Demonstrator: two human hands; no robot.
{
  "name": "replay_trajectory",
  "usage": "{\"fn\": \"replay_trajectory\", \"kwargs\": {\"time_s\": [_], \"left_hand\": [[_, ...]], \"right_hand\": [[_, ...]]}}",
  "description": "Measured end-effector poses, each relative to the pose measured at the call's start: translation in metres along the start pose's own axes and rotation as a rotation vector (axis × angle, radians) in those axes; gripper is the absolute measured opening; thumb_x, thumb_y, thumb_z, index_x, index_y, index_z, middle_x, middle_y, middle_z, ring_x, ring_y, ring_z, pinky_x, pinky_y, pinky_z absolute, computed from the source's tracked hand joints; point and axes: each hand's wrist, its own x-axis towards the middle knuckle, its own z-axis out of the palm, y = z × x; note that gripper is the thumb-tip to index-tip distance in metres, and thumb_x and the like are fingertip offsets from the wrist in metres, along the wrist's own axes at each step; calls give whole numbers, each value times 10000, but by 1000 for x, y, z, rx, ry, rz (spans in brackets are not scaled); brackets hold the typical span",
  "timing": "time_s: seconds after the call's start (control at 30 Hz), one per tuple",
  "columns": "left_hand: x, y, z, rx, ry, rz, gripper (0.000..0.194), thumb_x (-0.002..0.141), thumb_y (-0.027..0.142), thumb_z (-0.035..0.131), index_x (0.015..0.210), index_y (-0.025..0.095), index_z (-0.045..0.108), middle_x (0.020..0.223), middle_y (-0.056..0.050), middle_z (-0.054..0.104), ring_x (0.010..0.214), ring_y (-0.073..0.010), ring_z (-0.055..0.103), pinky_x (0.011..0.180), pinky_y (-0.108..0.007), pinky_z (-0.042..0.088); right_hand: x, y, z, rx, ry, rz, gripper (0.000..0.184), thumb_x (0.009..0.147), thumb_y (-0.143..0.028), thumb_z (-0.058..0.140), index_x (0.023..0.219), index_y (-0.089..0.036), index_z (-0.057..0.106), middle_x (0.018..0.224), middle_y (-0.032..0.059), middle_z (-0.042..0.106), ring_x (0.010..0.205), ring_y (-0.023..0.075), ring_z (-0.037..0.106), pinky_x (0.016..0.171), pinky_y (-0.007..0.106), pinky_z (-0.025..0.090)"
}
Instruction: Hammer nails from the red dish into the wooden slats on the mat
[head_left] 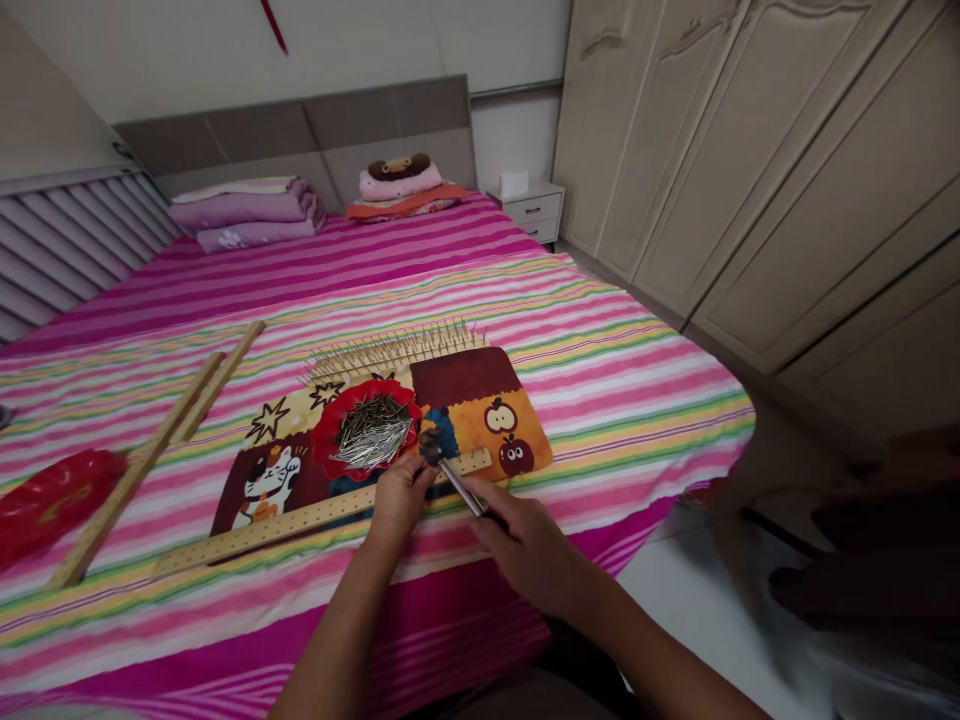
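My right hand (521, 540) is closed round the handle of a hammer (461, 485), whose dark head is close to my left fingertips. With fingers pinched together, my left hand (401, 495) rests at a long wooden strip (300, 520) dotted with small holes; whatever is in the pinch is too small to make out. The strip lies across the near side of a printed mat (480, 385). Just beyond my left hand, on the mat, a red scalloped dish (324, 430) holds many nails (379, 432), some silvery, some darker.
Wooden strips bristling with upright nails (397, 350) lie at the mat's far edge. Bare wooden strips (154, 450) and another red dish (52, 495) are on the left. Everything lies on a striped bedspread (615, 360). Folded bedding (247, 210) sits by the headboard; wardrobes (720, 170) stand right.
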Motion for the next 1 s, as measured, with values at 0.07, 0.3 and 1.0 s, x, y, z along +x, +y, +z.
{"fn": "replay_trajectory", "kwargs": {"time_s": [0.07, 0.3, 1.0], "left_hand": [[0, -1, 0, -25, -2, -1, 158, 731, 315, 535, 683, 213, 646, 704, -7, 626, 690, -146, 557, 674, -246, 414], [-1, -3, 5, -28, 14, -31, 174, 749, 318, 540, 700, 209, 666, 727, -16, 649, 705, -150, 576, 698, -258, 430], [30, -24, -67, 679, -16, -300, 216, 752, 317, 493, 754, 223, 687, 764, -100, 711, 757, -258, 645, 626, -307, 382]], "right_hand": [[-2, 0, 1, 36, -5, 24, 464, 839, -131, 461, 1277, -260, 548, 608, -66, 472, 517, 90, 404, 505, 205, 341], [-17, -6, -8, 109, 21, 67, 458, 889, -206, 455, 1345, -237, 468, 535, -82, 426, 467, 97, 411, 474, 215, 346], [-44, 14, -18, 235, 201, 272, 529, 845, -387, 512, 1343, -214, 475, 555, -71, 429, 471, 107, 361, 455, 236, 297]]}}
